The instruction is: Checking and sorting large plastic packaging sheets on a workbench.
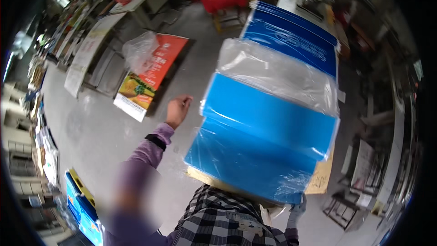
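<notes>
A co-worker's half-curled bare hand (178, 109) hovers left of the carried blue wrapped stack (268, 132), which likely needs steadying next; the wearer's own fingers are unseen.

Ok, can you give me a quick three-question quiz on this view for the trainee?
1. True or false: the stack of blue sheets is wrapped in clear film.
2. Which hand is at the stack's lower right corner? A: the white-gloved hand. B: the bare hand on the purple sleeve.
3. Fill in: on the red and orange board lying on the floor rests a clear ___ bag.

Key: 1 true; 2 A; 3 plastic.
</notes>
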`<state>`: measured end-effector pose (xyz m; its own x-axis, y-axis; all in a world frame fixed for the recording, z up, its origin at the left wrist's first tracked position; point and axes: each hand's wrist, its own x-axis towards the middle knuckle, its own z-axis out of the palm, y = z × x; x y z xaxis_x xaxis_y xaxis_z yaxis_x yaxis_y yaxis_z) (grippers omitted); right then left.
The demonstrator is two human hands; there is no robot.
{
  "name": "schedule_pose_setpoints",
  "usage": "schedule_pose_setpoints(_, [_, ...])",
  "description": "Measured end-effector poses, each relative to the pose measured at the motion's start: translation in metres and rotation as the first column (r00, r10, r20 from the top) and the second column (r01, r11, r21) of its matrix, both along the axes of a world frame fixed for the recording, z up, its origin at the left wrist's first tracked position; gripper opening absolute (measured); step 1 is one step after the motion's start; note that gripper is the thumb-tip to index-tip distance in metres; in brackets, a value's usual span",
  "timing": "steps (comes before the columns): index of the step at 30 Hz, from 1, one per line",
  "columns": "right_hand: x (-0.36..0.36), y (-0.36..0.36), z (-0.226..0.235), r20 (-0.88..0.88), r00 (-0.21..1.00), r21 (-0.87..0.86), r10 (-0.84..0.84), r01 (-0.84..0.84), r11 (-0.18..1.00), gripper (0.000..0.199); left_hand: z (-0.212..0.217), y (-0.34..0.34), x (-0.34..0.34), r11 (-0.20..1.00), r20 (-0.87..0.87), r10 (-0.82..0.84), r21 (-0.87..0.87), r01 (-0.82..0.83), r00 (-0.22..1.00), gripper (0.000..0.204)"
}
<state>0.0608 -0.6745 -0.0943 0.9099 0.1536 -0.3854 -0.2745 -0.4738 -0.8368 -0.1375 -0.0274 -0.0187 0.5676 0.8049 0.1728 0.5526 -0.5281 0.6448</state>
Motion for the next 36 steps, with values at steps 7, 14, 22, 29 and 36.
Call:
schedule_pose_setpoints(7, [-0.054, -0.048, 0.074, 0.189, 0.929, -0.212, -0.317, 0.354, 0.911, 0.064, 0.041, 0.014, 0.154, 0.682, -0.226, -0.476, 0.516, 0.519, 0.85, 0.034])
schedule_pose_setpoints(14, [-0.137, -0.071, 0.112, 0.172, 0.883, -0.22, -0.436, 0.466, 0.857, 0.059, -0.048, 0.033, 0.218, 0.894, -0.292, -0.253, 0.295, 0.338, 0.922, 0.027])
schedule_pose_setpoints(22, [-0.146, 0.004, 0.148, 0.241, 0.87, -0.189, -0.43, 0.477, 0.859, 0.05, 0.004, 0.021, 0.205, 0.97, 0.339, -0.236, 0.03, 0.24, 0.911, 0.018])
schedule_pose_setpoints(29, [-0.047, 0.156, 0.155, -0.079, 0.95, 0.33, -0.301, 0.31, 0.892, 0.037, 0.071, -0.057, 0.139, 0.641, 0.386, -0.646, -0.193, 0.743, 0.658, 0.027])
schedule_pose_setpoints(36, [-0.007, 0.244, 0.132, -0.39, 0.908, 0.793, 0.153, 0.247, 0.556, 0.092, 0.103, -0.131, 0.041, 0.345, 0.153, -0.916, -0.176, 0.922, 0.371, 0.025])
